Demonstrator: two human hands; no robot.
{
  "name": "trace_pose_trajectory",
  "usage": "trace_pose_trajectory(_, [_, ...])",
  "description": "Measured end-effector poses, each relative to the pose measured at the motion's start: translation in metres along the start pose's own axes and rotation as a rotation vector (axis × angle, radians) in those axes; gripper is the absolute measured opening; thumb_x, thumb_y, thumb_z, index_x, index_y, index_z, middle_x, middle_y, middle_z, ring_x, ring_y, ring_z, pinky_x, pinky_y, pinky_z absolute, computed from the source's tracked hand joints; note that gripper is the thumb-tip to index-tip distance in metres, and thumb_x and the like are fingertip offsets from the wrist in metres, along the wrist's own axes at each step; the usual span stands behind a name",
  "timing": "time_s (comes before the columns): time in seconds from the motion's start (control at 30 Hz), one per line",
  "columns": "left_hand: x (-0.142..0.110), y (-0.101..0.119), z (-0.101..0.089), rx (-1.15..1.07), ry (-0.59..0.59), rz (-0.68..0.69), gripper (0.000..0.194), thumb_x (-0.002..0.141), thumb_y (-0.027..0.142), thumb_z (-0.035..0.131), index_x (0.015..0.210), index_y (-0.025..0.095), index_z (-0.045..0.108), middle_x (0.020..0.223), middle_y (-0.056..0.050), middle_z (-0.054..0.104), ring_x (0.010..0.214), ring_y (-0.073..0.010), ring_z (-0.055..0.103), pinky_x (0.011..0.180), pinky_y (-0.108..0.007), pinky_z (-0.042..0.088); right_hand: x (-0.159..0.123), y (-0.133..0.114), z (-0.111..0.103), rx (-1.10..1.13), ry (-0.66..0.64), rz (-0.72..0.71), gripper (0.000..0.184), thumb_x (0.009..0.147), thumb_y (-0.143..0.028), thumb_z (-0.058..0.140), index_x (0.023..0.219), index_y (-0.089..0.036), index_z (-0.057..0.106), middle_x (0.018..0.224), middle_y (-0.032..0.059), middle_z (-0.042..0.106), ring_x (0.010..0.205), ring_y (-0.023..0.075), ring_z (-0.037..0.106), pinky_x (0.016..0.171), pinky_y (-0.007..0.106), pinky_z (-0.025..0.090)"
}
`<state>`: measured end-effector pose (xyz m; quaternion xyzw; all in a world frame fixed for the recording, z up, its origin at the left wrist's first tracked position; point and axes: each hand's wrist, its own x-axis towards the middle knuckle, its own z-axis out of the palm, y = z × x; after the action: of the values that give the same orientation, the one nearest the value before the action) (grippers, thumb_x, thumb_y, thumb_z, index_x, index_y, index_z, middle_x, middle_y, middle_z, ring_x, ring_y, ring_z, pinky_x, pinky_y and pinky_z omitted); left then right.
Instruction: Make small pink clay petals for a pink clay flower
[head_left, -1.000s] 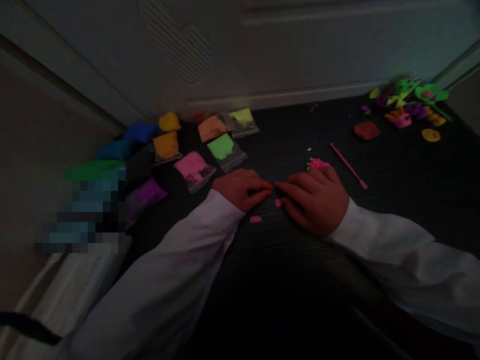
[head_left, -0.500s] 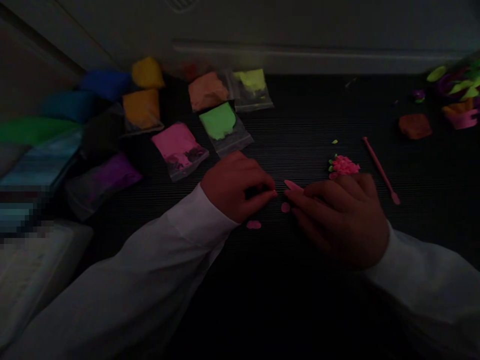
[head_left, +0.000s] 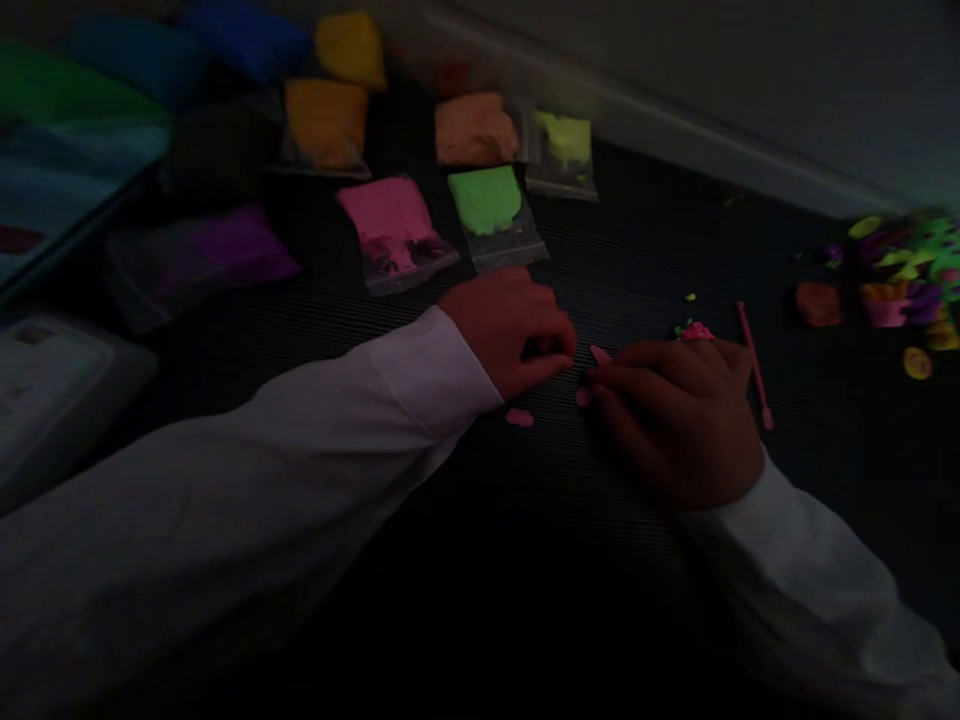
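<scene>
My left hand (head_left: 514,335) is closed in a pinch, thumb against forefinger; whatever is between the tips is too small and dark to make out. Just to its right, my right hand (head_left: 679,420) is closed around a pink modelling tool (head_left: 600,355), whose flat pointed end sticks out past the fingers. Below that tip lies a small round pink clay piece (head_left: 583,398). A flattened pink clay piece (head_left: 520,417) rests on the dark table under my left wrist. Behind my right knuckles shows a pink clay flower (head_left: 696,331) with green bits, mostly hidden.
Bags of pink clay (head_left: 390,225), green clay (head_left: 487,200) and several other colours lie behind and left. A second pink tool (head_left: 754,365) lies to the right. Further right are a brown clay lump (head_left: 818,304) and colourful small clay pieces (head_left: 911,260). A pale box (head_left: 67,390) stands at left.
The view has turned and shifted, so the bags sit higher and the clay pieces at right show more. Both hands keep nearly the same pose; my right hand now covers more of the flower.
</scene>
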<state>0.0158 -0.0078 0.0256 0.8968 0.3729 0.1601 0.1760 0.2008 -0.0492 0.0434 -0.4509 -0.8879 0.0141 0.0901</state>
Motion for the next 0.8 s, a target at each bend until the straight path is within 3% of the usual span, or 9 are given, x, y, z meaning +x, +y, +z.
trace_pose_trajectory(0.2, [0.0003,-0.0012,-0.0016,-0.021,-0.02,-0.01,0.022,0.07,0.034,0.043,0.078,0.021,0.06,0.068,0.001,0.057,0.067,-0.0104,0.049,0.066,-0.024,0.032,0.0058,-0.0013,-0.0014,0.035,-0.045,0.041,0.018,0.072,-0.033,0.044,0.081,-0.027,0.058,0.084,-0.0014,0.056,0.079,0.0161,0.046,0.074,0.036,0.019])
trace_pose_trajectory(0.53, [-0.0003,-0.0011,0.0012,-0.05,0.046,-0.031,0.02,0.067,0.032,0.045,0.074,0.02,0.06,0.065,0.001,0.057,0.064,-0.0108,0.048,0.062,-0.023,0.033,0.0075,-0.007,-0.009,0.092,-0.082,0.044,0.014,0.071,-0.029,0.045,0.075,-0.024,0.057,0.084,-0.0013,0.057,0.079,0.0152,0.047,0.074,0.034,0.019])
trace_pose_trajectory(0.67, [-0.0004,-0.0018,0.0022,-0.053,0.071,-0.032,0.02,0.067,0.033,0.045,0.073,0.02,0.06,0.064,0.001,0.056,0.063,-0.0108,0.048,0.061,-0.023,0.033,0.0064,-0.0052,-0.0091,0.063,-0.034,0.023,0.016,0.071,-0.028,0.045,0.079,-0.023,0.058,0.084,0.0004,0.057,0.078,0.0158,0.047,0.073,0.034,0.02])
trace_pose_trajectory(0.8, [-0.0003,-0.0027,0.0029,-0.056,0.064,-0.031,0.02,0.067,0.033,0.045,0.073,0.021,0.06,0.064,0.001,0.057,0.063,-0.0108,0.048,0.061,-0.023,0.033,0.0043,-0.0067,-0.0099,-0.001,-0.075,-0.012,0.018,0.071,-0.026,0.045,0.083,-0.024,0.058,0.086,0.0002,0.057,0.078,0.0166,0.047,0.072,0.036,0.019])
